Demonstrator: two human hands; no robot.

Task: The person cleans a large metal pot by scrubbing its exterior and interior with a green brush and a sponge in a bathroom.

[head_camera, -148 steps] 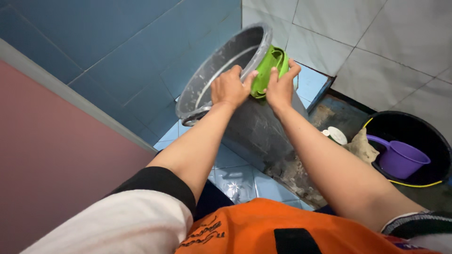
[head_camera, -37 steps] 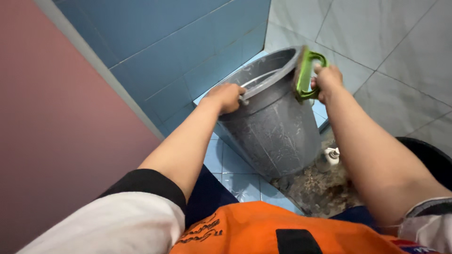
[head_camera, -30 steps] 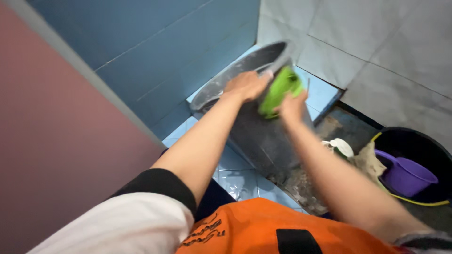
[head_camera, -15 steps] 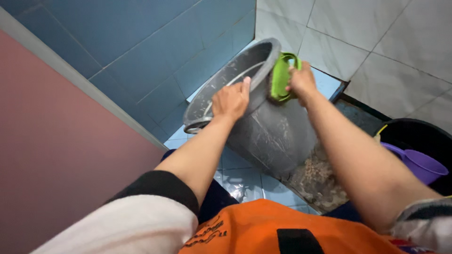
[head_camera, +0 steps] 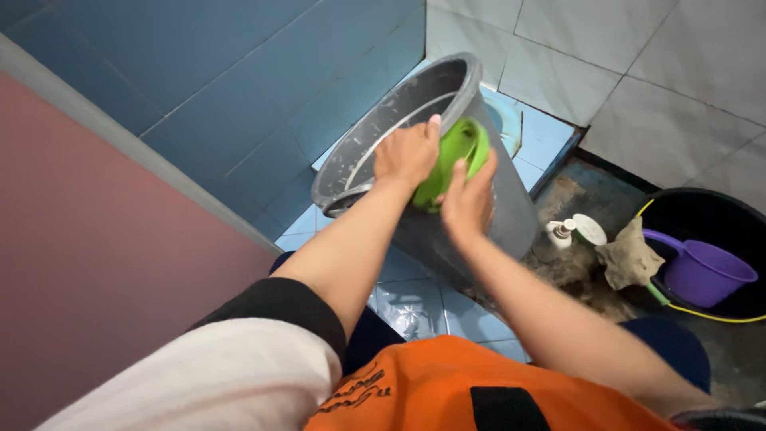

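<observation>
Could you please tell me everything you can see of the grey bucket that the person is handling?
The grey bucket looks like plastic, round and tapering toward its base, with a rolled rim and a thin metal bail handle hanging inside. Its wall is scuffed, streaked and wet-looking. It stands tilted on the blue floor tiles, mouth turned toward the blue wall. The left hand grips its rim, while the right hand presses a green scrubbing brush against the outer wall just below the rim.

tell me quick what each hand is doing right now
Left hand: closed on the rim of the tilted grey bucket.
Right hand: closed on the green scrub brush, pressed against the bucket's outer side.
</observation>
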